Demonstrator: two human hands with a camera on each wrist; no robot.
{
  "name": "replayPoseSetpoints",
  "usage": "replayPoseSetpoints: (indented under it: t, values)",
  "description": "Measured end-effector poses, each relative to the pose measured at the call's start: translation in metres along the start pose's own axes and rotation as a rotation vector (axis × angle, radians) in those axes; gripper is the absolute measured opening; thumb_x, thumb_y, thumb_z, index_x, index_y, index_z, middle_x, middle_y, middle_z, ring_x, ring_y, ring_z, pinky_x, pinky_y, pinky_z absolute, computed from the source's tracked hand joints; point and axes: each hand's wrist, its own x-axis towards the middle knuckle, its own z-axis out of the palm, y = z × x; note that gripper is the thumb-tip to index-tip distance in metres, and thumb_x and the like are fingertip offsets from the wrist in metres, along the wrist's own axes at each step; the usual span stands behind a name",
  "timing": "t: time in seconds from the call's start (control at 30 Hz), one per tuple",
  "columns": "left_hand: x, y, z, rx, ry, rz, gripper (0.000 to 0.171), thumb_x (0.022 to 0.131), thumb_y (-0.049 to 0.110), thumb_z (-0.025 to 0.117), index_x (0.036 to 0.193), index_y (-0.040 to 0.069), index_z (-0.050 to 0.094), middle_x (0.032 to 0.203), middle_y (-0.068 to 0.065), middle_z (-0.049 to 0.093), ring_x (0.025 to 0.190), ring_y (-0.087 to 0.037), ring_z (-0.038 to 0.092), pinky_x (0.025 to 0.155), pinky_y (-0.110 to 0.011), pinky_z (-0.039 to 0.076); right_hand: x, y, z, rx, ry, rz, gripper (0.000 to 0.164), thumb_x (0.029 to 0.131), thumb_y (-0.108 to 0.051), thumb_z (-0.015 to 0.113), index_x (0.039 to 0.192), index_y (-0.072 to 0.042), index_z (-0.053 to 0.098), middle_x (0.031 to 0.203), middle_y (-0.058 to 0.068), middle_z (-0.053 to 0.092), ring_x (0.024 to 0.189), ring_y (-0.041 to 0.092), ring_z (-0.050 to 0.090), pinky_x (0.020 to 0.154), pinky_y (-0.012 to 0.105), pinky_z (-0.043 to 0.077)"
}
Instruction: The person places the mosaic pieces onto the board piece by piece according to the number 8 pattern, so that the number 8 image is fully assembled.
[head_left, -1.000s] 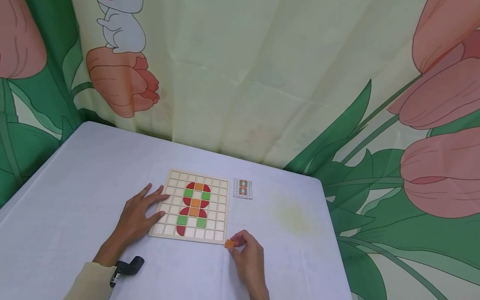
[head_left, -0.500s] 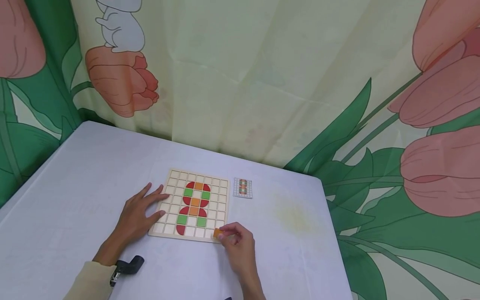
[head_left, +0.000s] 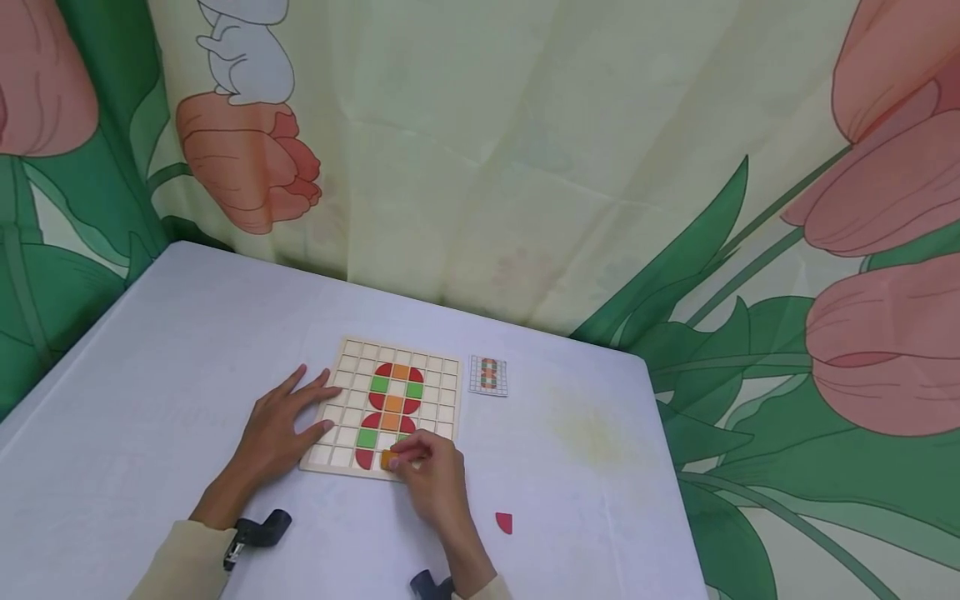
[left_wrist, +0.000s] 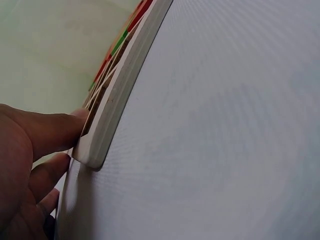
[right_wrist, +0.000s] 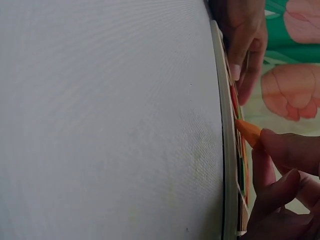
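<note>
My left hand [head_left: 277, 429] rests at the left edge of a wooden grid board [head_left: 318, 457], fingers spread, thumb and a fingertip on its rim. Between thumb and fingers my right hand [head_left: 433, 471] pinches an orange square tile [head_left: 388, 460], low over the board's front row. In the right wrist view the orange tile [right_wrist: 248, 132] is tilted, one edge down at the grid. Just left of it lies a red quarter-round tile [head_left: 363, 458]. Further up, red, orange and green tiles [head_left: 380, 384] form a figure; the right hand partly covers its lower right.
A small pattern card [head_left: 488, 376] lies right of the board, showing a similar coloured figure. One loose red quarter-round tile [head_left: 504, 522] is on the white tablecloth [head_left: 585, 500] to the right of my right forearm. A printed curtain [head_left: 480, 167] hangs behind the table.
My right hand has carried the orange tile leftward from beside the board's front right corner to its front row. This uncovers the loose red tile. The left hand stays in place.
</note>
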Motion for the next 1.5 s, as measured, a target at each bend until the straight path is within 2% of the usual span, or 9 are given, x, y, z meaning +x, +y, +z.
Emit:
replayPoseSetpoints:
  t: [0.37, 0.73, 0.93, 1.13, 1.23, 1.37, 1.5]
  values:
    - [0.0, 0.002, 0.0, 0.001, 0.006, 0.005, 0.056, 0.09, 0.017, 0.082, 0.144, 0.016, 0.066, 0.166, -0.018, 0.046, 0.162, -0.044, 0.023, 0.119, -0.077, 0.023, 0.002, -0.003, 0.011, -0.205, 0.065, -0.014, 0.014, 0.089, -0.016, 0.087, 0.088, -0.025, 0.076, 0.074, -0.013, 0.064, 0.073, 0.005, 0.058, 0.065, 0.024, 0.044]
    - [-0.002, 0.0, -0.001, 0.004, 0.027, 0.022, 0.056, 0.09, 0.015, 0.082, 0.143, 0.014, 0.066, 0.164, -0.019, 0.047, 0.161, -0.045, 0.024, 0.118, -0.077, 0.024, 0.004, -0.003, 0.018, -0.277, 0.068, -0.018, 0.018, 0.088, -0.016, 0.087, 0.083, -0.026, 0.073, 0.067, -0.012, 0.059, 0.067, 0.005, 0.054, 0.064, 0.025, 0.04]
    - [-0.001, 0.001, 0.0, -0.001, 0.019, 0.015, 0.055, 0.09, 0.016, 0.082, 0.143, 0.015, 0.066, 0.165, -0.019, 0.047, 0.162, -0.044, 0.024, 0.118, -0.077, 0.024, 0.004, -0.001, 0.016, -0.275, 0.083, -0.028, 0.019, 0.087, -0.018, 0.089, 0.084, -0.027, 0.073, 0.067, -0.013, 0.059, 0.069, 0.004, 0.054, 0.064, 0.025, 0.04]
    - [0.0, 0.001, 0.001, -0.005, 0.006, 0.008, 0.055, 0.091, 0.016, 0.081, 0.143, 0.015, 0.066, 0.165, -0.018, 0.046, 0.162, -0.044, 0.023, 0.119, -0.076, 0.023, -0.004, 0.003, 0.002, -0.182, 0.08, -0.033, 0.019, 0.085, -0.02, 0.09, 0.093, -0.026, 0.075, 0.073, -0.012, 0.064, 0.063, 0.009, 0.055, 0.054, 0.02, 0.041]
    - [0.0, 0.001, 0.001, -0.006, 0.015, 0.016, 0.054, 0.09, 0.015, 0.081, 0.143, 0.015, 0.066, 0.165, -0.019, 0.047, 0.161, -0.044, 0.024, 0.119, -0.076, 0.023, -0.01, 0.007, -0.011, -0.14, 0.084, 0.01, 0.019, 0.086, -0.02, 0.09, 0.097, -0.026, 0.075, 0.076, -0.01, 0.065, 0.064, 0.012, 0.056, 0.051, 0.019, 0.042]
    - [-0.001, 0.001, 0.001, -0.012, 0.026, 0.027, 0.055, 0.09, 0.015, 0.082, 0.142, 0.015, 0.067, 0.164, -0.019, 0.048, 0.161, -0.044, 0.025, 0.118, -0.076, 0.024, -0.019, 0.019, -0.033, -0.125, 0.144, 0.063, 0.02, 0.085, -0.019, 0.09, 0.097, -0.026, 0.075, 0.078, -0.008, 0.067, 0.063, 0.013, 0.054, 0.051, 0.02, 0.043]
    - [-0.001, 0.0, 0.001, -0.015, 0.026, 0.026, 0.055, 0.09, 0.015, 0.082, 0.142, 0.015, 0.067, 0.164, -0.019, 0.048, 0.161, -0.044, 0.025, 0.118, -0.076, 0.024, -0.031, 0.038, -0.058, -0.156, 0.236, 0.067, 0.023, 0.081, -0.015, 0.091, 0.096, -0.023, 0.076, 0.078, -0.007, 0.069, 0.061, 0.011, 0.051, 0.052, 0.021, 0.042]
